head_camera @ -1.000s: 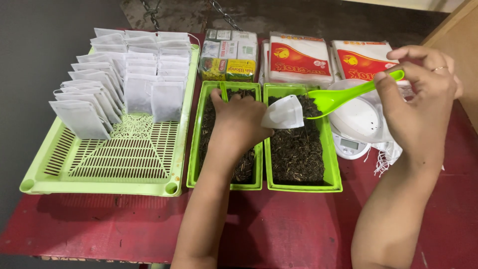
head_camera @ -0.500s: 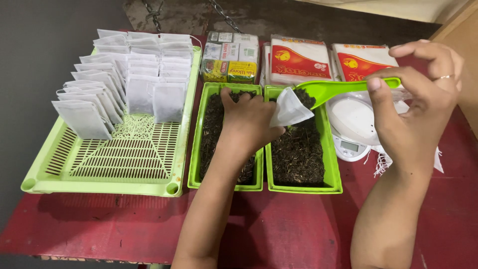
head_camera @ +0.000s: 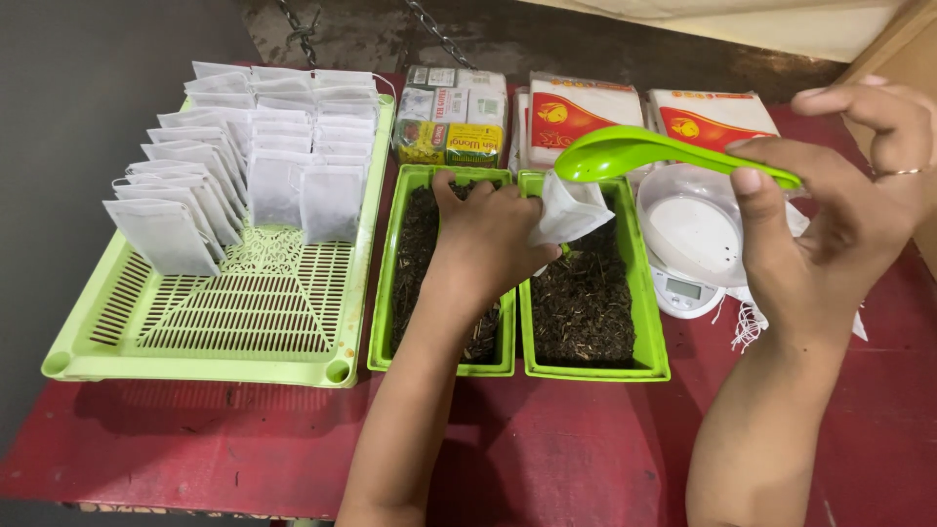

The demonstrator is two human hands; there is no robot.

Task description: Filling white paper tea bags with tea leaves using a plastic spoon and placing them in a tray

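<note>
My left hand (head_camera: 480, 244) holds a small white paper tea bag (head_camera: 568, 210) open above the right green tray (head_camera: 647, 342) of dark loose tea. My right hand (head_camera: 839, 220) grips the handle of a green plastic spoon (head_camera: 634, 154), whose bowl sits right at the bag's mouth. A second green tray (head_camera: 383, 322) of loose tea lies under my left wrist. Just right of the trays stands a small white kitchen scale (head_camera: 688, 293) with a clear bowl (head_camera: 695, 229) on it.
A large light-green slatted basket (head_camera: 244, 322) at left holds several rows of upright filled white bags (head_camera: 244, 166). Packets and boxes (head_camera: 454, 122) line the back of the red table (head_camera: 586, 459). White strings lie near the scale (head_camera: 747, 327).
My right hand has swung the green spoon leftward, from above the scale to the mouth of the bag. My left hand has kept the bag over the right tray.
</note>
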